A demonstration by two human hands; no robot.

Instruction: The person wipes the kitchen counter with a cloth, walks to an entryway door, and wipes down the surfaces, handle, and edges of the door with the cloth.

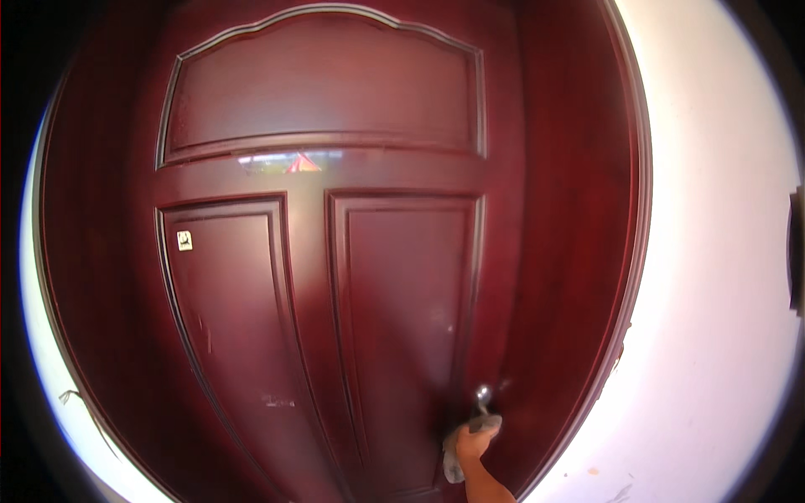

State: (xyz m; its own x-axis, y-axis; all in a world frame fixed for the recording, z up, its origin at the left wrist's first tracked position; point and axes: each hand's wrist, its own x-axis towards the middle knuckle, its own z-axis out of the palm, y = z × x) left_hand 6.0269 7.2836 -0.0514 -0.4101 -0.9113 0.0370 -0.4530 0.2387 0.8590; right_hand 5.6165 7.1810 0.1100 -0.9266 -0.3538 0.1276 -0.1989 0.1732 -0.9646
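Observation:
My right hand (476, 443) is at the lower right, closed on a crumpled grey cloth (454, 464). Part of the cloth hangs below the fingers, and another part sticks out toward the door's right edge. Just above the hand is a round, shiny metal door knob (483, 391). The upper end of the cloth is close under the knob; whether they touch I cannot tell. The dark red panelled door (306, 302) fills most of the view and stands shut in its frame. My left hand is out of view.
A deep dark red door frame (579, 210) surrounds the door, with a white wall (713, 251) to its right. A small square sticker (184, 241) is on the left panel, pale scuffs (279, 401) lower down. A dark object (796, 251) is at the far right edge.

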